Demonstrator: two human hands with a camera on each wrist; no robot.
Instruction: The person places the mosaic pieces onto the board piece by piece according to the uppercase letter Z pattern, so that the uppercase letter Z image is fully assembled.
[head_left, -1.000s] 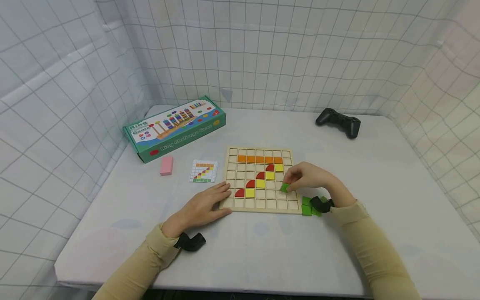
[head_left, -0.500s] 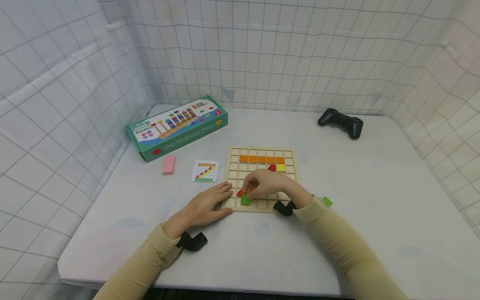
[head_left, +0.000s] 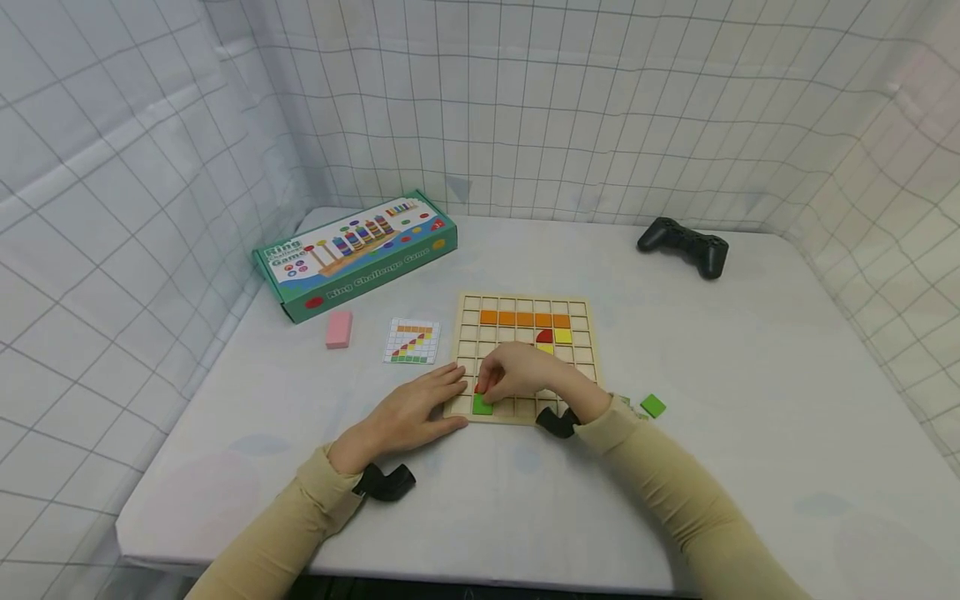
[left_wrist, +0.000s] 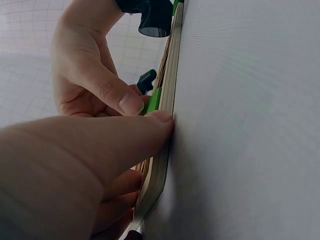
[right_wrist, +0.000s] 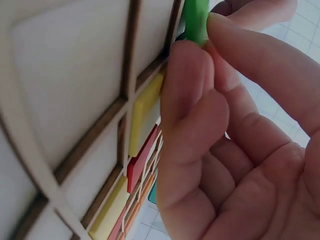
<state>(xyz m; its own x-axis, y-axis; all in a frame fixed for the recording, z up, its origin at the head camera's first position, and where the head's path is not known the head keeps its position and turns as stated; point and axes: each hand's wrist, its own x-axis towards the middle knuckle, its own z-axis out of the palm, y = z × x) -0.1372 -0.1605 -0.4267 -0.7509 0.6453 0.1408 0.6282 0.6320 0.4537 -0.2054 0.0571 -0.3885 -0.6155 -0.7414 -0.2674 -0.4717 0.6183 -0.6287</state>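
My right hand (head_left: 517, 369) pinches a green square tile (head_left: 482, 406) between thumb and fingertips, right at a bottom-row square near the left side of the wooden grid board (head_left: 525, 296). The right wrist view shows that green tile (right_wrist: 196, 20) at the fingertips. My left hand (head_left: 408, 410) rests against the board's lower left corner, fingers extended, its thumb along the front edge in the left wrist view. Orange tiles (head_left: 525, 320) form a row near the top; below are a red quarter-round tile (head_left: 544, 336) and a yellow square (head_left: 562, 336). My right hand hides other tiles.
A small pattern card (head_left: 412, 341) lies left of the board, and a pink block (head_left: 338, 330) beyond it. A green game box (head_left: 356, 254) stands back left, a black game controller (head_left: 683, 247) back right. A loose green tile (head_left: 653, 406) lies beside my right sleeve.
My right hand has carried the green tile leftward across the board from its right side to the bottom row, lowering it there. My left hand has stayed at the corner.
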